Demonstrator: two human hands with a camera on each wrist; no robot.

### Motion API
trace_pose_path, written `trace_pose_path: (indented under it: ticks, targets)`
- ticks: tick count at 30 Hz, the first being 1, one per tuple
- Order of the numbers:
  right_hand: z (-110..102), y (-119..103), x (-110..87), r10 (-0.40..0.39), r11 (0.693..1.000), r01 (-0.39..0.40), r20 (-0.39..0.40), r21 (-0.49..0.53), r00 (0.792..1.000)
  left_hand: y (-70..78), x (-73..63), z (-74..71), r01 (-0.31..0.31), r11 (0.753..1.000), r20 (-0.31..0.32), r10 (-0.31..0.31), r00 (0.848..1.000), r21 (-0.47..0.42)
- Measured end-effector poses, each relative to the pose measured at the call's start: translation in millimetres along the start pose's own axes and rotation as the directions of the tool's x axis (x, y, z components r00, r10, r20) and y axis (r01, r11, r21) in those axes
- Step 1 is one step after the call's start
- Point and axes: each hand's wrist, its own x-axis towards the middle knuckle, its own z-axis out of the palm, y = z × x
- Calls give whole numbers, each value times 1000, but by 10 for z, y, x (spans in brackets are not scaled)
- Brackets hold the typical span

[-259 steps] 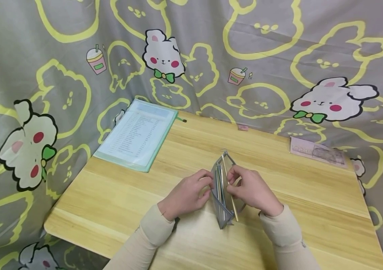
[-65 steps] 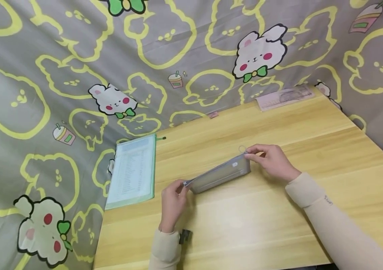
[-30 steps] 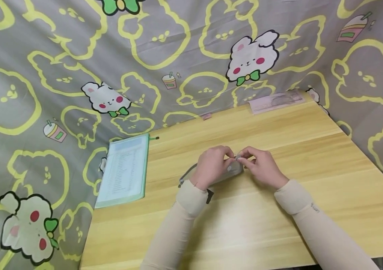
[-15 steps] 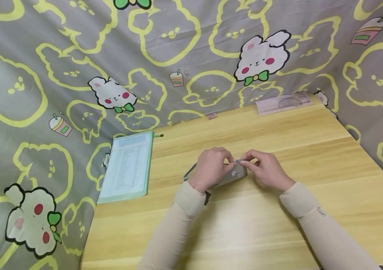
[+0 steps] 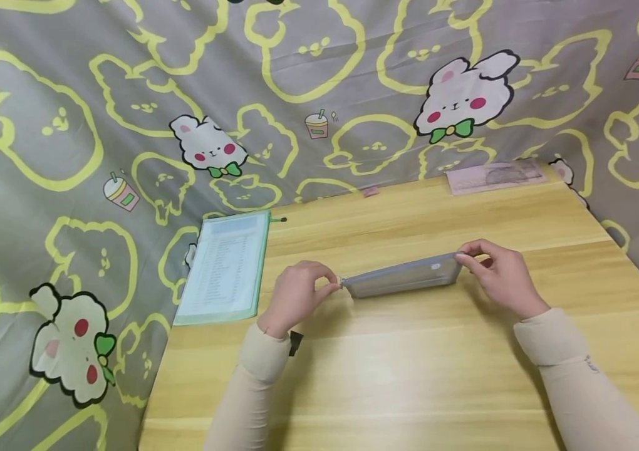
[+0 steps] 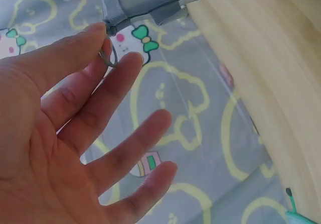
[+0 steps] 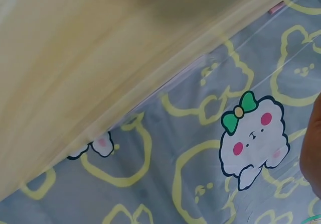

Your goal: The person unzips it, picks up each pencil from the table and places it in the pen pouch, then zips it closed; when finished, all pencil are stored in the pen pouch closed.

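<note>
A grey see-through zip pencil pouch (image 5: 404, 277) stands on its long side at the middle of the table, its zip edge up and looking closed along its length. At its left end, my left hand (image 5: 299, 294) pinches the zip pull between thumb and forefinger. The left wrist view shows the pull's thin ring (image 6: 108, 57) at those fingertips, with the other fingers spread. My right hand (image 5: 502, 275) pinches the pouch's upper right corner. Only a sliver of the right hand (image 7: 312, 148) enters the right wrist view. What lies inside the pouch is not clear.
A green-edged zip folder (image 5: 223, 269) with a printed sheet lies at the table's left. A pinkish banknote (image 5: 497, 176) lies at the back right edge, with a small pink slip (image 5: 371, 191) left of it. A patterned curtain (image 5: 353, 81) hangs behind the wooden table (image 5: 398, 376).
Earlier the pouch stood open with long items inside, one under my right fingers. Half a second ago both hands met at its right end; my left hand has since drawn the zip pull to the left end.
</note>
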Motion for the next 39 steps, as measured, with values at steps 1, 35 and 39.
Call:
trace_pose_path:
  ticks: [1,35,39]
  targets:
    - [-7,-2,8,2,1000,-2,5,4,1000,0,9,3,-4,1000,4,4,1000,-9]
    - [341,96,595,249,954,-191,258,-230,933,479,41,831,83,961,202,-139,969,265]
    - [362,-146,478,174,951,-57,372,-304,912,258,-14,842,151,970,249,-197,948,193]
